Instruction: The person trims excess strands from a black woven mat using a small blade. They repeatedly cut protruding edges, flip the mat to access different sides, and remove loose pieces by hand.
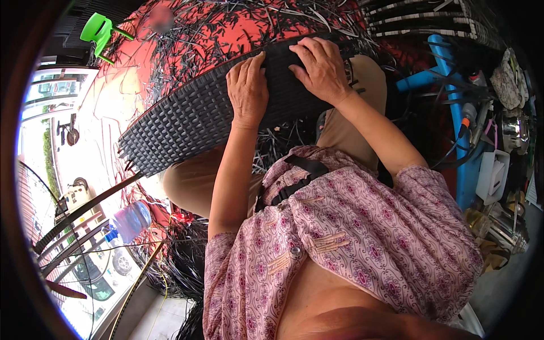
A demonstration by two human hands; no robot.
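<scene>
A long dark grey woven panel point(187, 116), made of flat plastic strips, lies tilted across my lap, and its narrower end points left. My left hand point(247, 88) is on the panel's far edge, its fingers close together and curled over the rim; the fingertips are partly hidden. To the right of it, my right hand point(323, 68) rests on the darker part of the panel. Its fingers are bent and the thumb stands apart from them. I see nothing in the gap between that thumb and the index finger.
Loose black strips point(226, 37) litter the red floor beyond the panel. A green chair point(99, 31) stands far left, and a clear water bottle point(130, 221) lies near my left knee. On the right are a blue frame point(453, 107) and assorted tools. A slatted woven piece point(422, 22) lies far right.
</scene>
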